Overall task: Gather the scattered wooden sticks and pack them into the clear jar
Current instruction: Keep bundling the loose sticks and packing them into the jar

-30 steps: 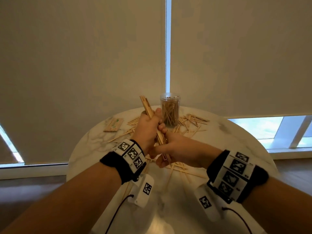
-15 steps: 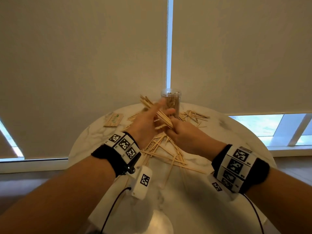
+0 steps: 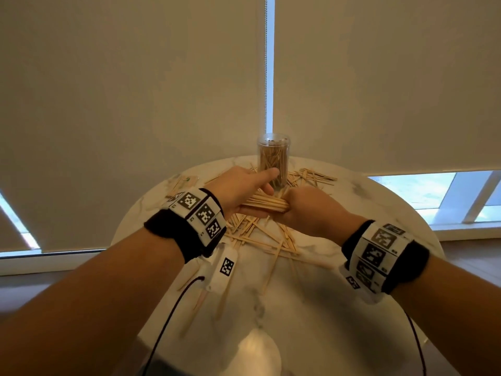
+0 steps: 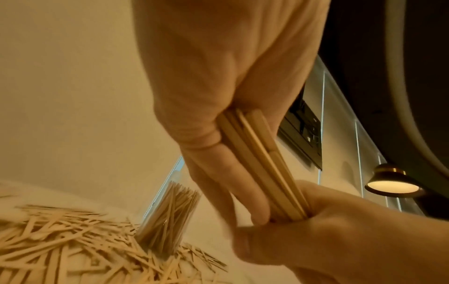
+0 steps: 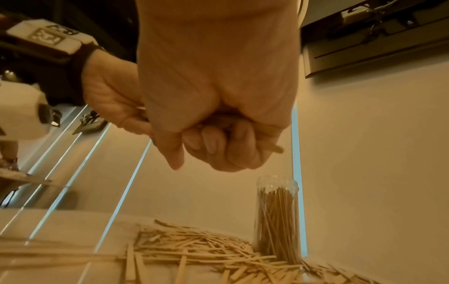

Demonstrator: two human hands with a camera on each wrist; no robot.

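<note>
Two blinds (image 3: 135,104): pale roller shades hanging behind both hands, a bright slit between them.
Table (image 3: 311,308): round, marble-patterned top beneath both hands.
Left hand (image 3: 238,189): raised above the table, palm cradling one end of the bundle; thumb extended toward the jar; fingers lie fairly straight under the sticks in the left wrist view.
Right hand (image 3: 306,207): just right of the left hand and touching it, fingers curled into a fist around the other end of the bundle.
Clear jar (image 3: 273,160): upright on the table just beyond the hands, partly filled with standing sticks, mouth uncovered.
Scattered sticks (image 3: 260,237): loose on the table under the hands and around the base of the jar, with a few nearer the wrists.
Bundle of sticks (image 3: 267,205): lying roughly level between the two hands, held at both ends, clear of the table.
Small packet (image 3: 187,181): flat on the table, beyond the left wrist.
</note>
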